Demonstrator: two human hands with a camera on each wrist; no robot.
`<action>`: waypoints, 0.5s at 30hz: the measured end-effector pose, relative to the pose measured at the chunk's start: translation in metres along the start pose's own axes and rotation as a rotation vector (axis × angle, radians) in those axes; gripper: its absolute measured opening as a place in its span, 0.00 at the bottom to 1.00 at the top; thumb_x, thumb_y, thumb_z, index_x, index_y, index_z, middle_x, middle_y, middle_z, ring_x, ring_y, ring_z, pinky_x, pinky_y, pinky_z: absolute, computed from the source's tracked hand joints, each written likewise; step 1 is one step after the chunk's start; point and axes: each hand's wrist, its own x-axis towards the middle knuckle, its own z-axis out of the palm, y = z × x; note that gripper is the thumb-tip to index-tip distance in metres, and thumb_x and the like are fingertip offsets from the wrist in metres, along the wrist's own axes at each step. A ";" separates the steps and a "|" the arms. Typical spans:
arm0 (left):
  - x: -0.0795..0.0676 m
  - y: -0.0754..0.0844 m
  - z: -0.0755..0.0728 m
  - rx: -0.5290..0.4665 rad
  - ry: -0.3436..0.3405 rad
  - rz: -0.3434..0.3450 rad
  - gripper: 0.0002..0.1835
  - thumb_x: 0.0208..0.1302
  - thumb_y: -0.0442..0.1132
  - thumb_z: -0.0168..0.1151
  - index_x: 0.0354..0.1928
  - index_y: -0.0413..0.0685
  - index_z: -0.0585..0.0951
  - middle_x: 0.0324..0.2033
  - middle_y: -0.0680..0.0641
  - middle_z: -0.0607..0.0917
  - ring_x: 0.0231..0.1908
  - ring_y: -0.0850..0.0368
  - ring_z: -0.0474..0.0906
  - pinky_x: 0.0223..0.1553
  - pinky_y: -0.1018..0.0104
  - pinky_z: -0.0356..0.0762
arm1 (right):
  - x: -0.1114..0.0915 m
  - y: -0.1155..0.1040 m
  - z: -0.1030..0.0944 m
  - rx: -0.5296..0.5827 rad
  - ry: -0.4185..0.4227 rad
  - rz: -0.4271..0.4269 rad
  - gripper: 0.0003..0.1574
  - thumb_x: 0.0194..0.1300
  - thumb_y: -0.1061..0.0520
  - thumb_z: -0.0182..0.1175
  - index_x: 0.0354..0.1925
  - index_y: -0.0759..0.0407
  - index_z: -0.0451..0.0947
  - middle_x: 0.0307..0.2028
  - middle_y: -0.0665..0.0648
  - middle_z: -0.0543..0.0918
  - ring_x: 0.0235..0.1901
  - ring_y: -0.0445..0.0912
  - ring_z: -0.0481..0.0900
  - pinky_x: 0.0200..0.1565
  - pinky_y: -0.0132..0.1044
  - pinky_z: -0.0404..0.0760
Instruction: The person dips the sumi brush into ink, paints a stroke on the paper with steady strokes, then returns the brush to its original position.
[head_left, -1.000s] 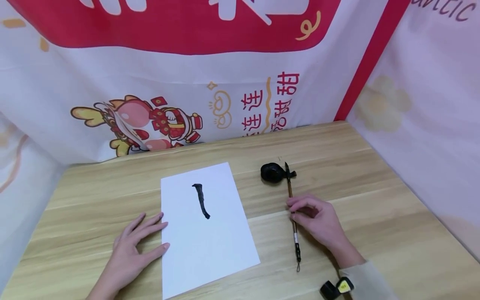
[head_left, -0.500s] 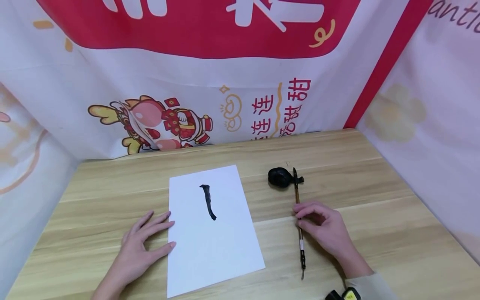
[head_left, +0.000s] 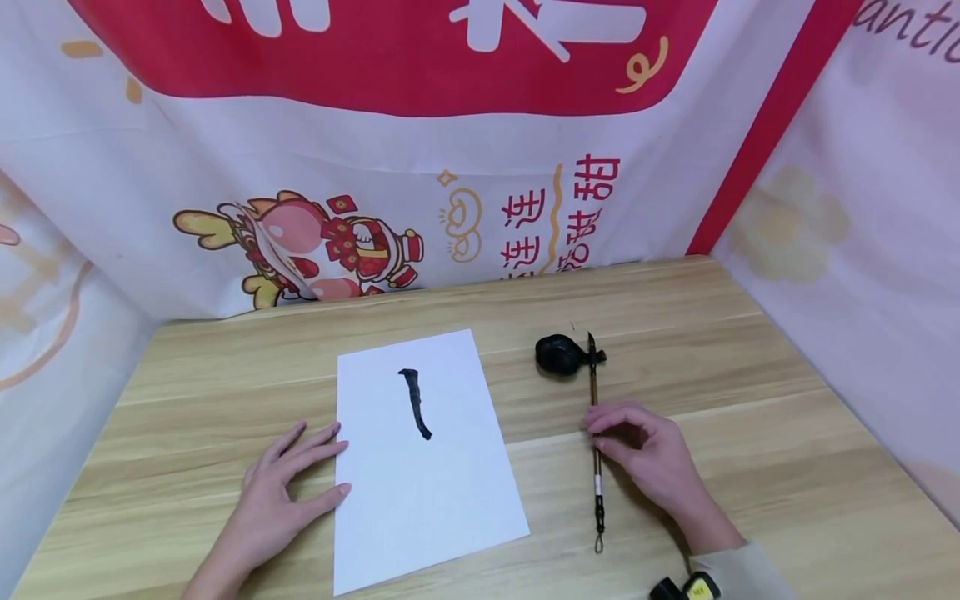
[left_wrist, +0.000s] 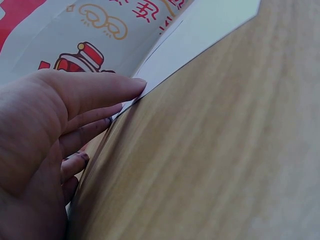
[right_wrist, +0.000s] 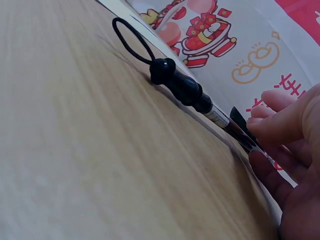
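A white sheet of paper [head_left: 427, 500] bearing one black ink stroke [head_left: 417, 404] lies on the table. My left hand [head_left: 281, 496] rests with spread, fairly straight fingers at its left edge, fingertips touching the paper. At the right, a writing brush [head_left: 598, 487] with a brown shaft and a black end with a hanging loop lies pointing away from me. Its dark tip crosses the narrow neck of a small black gourd-shaped object [head_left: 558, 356]. My right hand [head_left: 652, 454] pinches the shaft near its middle between thumb and fingers; the right wrist view shows the brush's looped end [right_wrist: 175, 82].
The wooden table [head_left: 225, 375] runs back to a printed cloth [head_left: 337, 142] that hangs behind it. More cloth [head_left: 862, 208] stands along the right side. A black and yellow device [head_left: 697, 587] sits at my right sleeve.
The head view shifted between the oldest frame and the middle one. Since half a second ago, the brush's looped end has swung slightly left. My left hand stays on the paper's edge.
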 end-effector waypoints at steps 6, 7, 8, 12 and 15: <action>-0.001 -0.001 0.002 0.006 0.016 0.002 0.25 0.52 0.54 0.73 0.54 0.66 0.82 0.67 0.56 0.72 0.72 0.42 0.51 0.62 0.29 0.41 | 0.001 0.000 -0.001 0.007 0.019 0.007 0.13 0.52 0.70 0.69 0.36 0.57 0.83 0.44 0.55 0.86 0.50 0.43 0.81 0.55 0.29 0.76; -0.001 -0.002 0.002 0.009 0.016 0.004 0.25 0.52 0.54 0.73 0.54 0.66 0.82 0.67 0.56 0.72 0.72 0.41 0.51 0.62 0.28 0.41 | 0.001 -0.001 -0.002 0.010 0.022 0.013 0.13 0.52 0.70 0.69 0.36 0.57 0.83 0.45 0.55 0.85 0.50 0.43 0.81 0.54 0.30 0.77; -0.001 -0.003 0.003 0.009 0.014 0.006 0.25 0.53 0.54 0.73 0.54 0.66 0.82 0.67 0.56 0.72 0.72 0.41 0.51 0.61 0.28 0.42 | 0.001 -0.002 -0.002 0.013 0.026 0.017 0.13 0.53 0.70 0.69 0.36 0.57 0.83 0.45 0.56 0.85 0.49 0.43 0.81 0.54 0.31 0.78; 0.000 -0.004 0.004 -0.004 0.006 -0.007 0.24 0.54 0.55 0.72 0.54 0.66 0.82 0.67 0.56 0.72 0.72 0.40 0.51 0.61 0.25 0.41 | 0.002 -0.009 -0.007 -0.031 0.037 0.039 0.12 0.57 0.66 0.67 0.39 0.54 0.83 0.46 0.54 0.84 0.48 0.43 0.81 0.53 0.33 0.78; 0.001 -0.004 0.004 -0.040 -0.014 -0.036 0.23 0.54 0.55 0.71 0.54 0.66 0.82 0.67 0.56 0.71 0.73 0.41 0.51 0.63 0.25 0.43 | 0.005 -0.020 -0.012 -0.134 0.046 0.021 0.12 0.60 0.60 0.67 0.43 0.49 0.82 0.46 0.50 0.84 0.46 0.42 0.80 0.52 0.33 0.77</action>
